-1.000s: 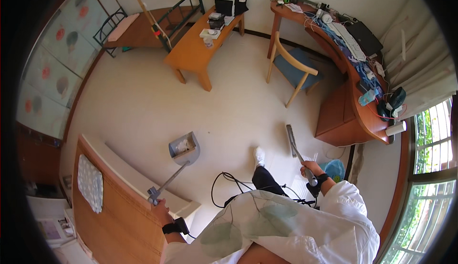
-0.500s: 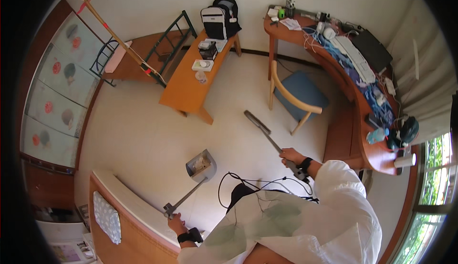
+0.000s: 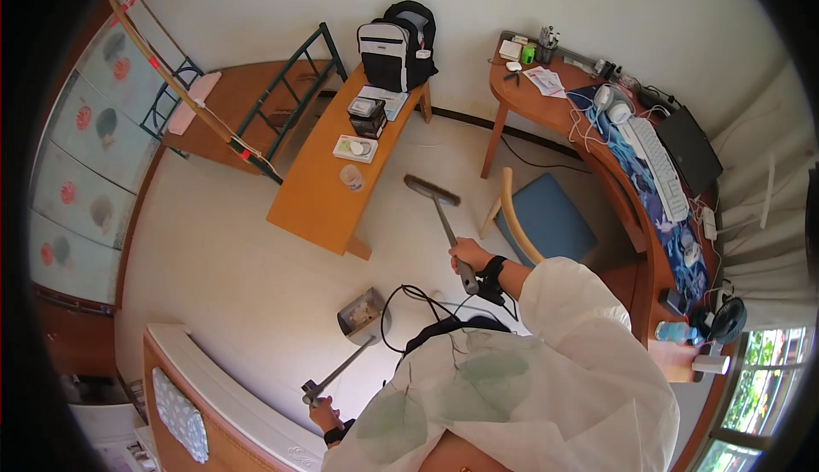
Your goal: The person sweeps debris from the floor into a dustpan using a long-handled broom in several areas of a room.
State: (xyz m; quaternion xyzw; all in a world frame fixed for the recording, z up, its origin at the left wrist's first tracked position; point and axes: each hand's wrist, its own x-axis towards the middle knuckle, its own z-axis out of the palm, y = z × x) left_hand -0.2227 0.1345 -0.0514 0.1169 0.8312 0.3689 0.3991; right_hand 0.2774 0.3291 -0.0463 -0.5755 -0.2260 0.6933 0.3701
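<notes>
A long-handled dustpan (image 3: 375,329) stands on the floor at lower centre, its grey scoop holding a pile of pale debris. My left hand (image 3: 324,414) is closed round the top of its handle. In my right hand (image 3: 471,256) is a grey broom (image 3: 445,220), gripped along the handle. The broom's dark bristle head (image 3: 432,190) is out ahead, between the orange bench and the blue-seated chair. Broom head and dustpan are well apart.
The orange bench (image 3: 311,203) carries a backpack (image 3: 397,50), a black box and a plastic cup. A chair (image 3: 546,220) is tucked by the curved desk (image 3: 589,144) at right. A bed frame (image 3: 290,88) stands at far left, and a wooden headboard (image 3: 205,421) at lower left.
My view has shifted forward toward the bench and desk. The broom head has moved forward and left, its brush turned to point more sideways. Both hands keep their grips.
</notes>
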